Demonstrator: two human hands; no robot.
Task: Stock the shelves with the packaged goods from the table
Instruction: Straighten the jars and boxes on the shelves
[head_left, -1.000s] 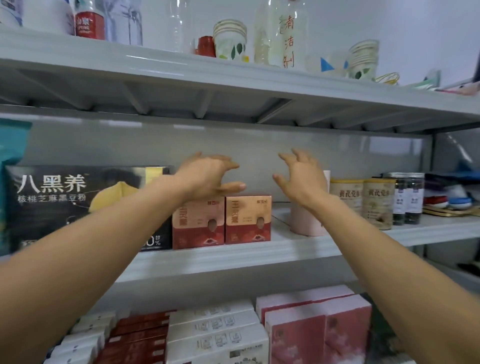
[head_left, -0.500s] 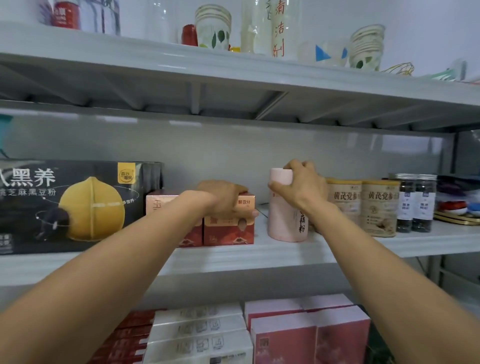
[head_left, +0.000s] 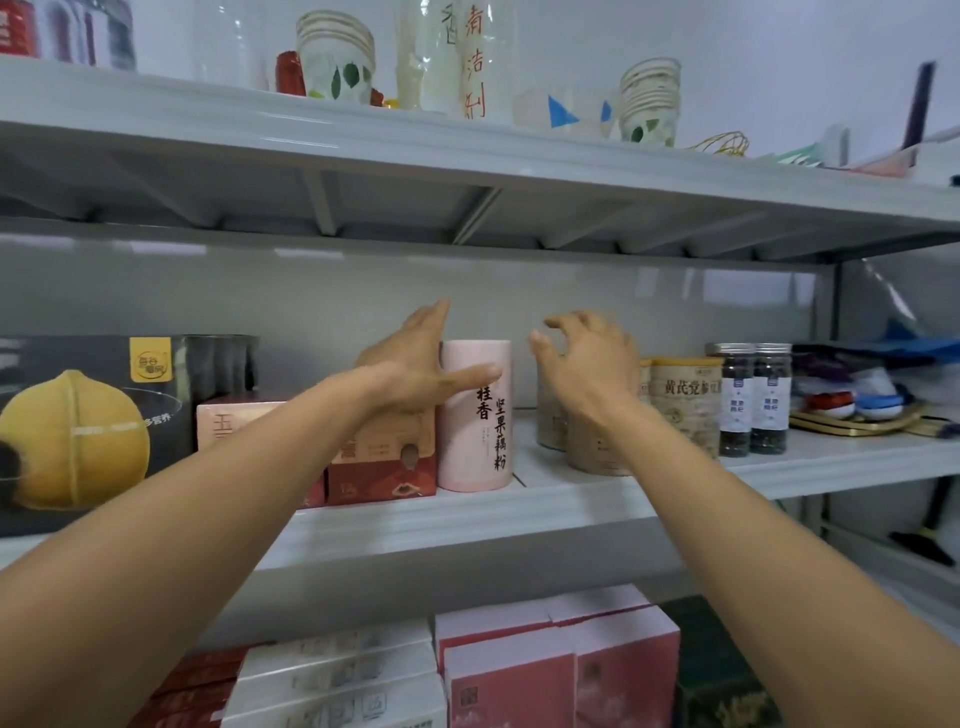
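On the middle shelf (head_left: 467, 519), the left hand (head_left: 415, 364) lies straight-fingered against the upright pink canister (head_left: 475, 431), seemingly light, stiff, smooth paperboard best gripped around its mid-wall, while the right hand (head_left: 587, 364) hovers loosely curled, empty, just beside it.

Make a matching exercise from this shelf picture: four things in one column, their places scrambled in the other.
Things
1. pink canister
2. black box
3. paper cups
4. pink boxes

Places
A. on the top shelf
B. below the middle shelf
C. middle shelf, far left
D. middle shelf, centre

Pairs: 1-D, 2-C, 3-A, 4-B
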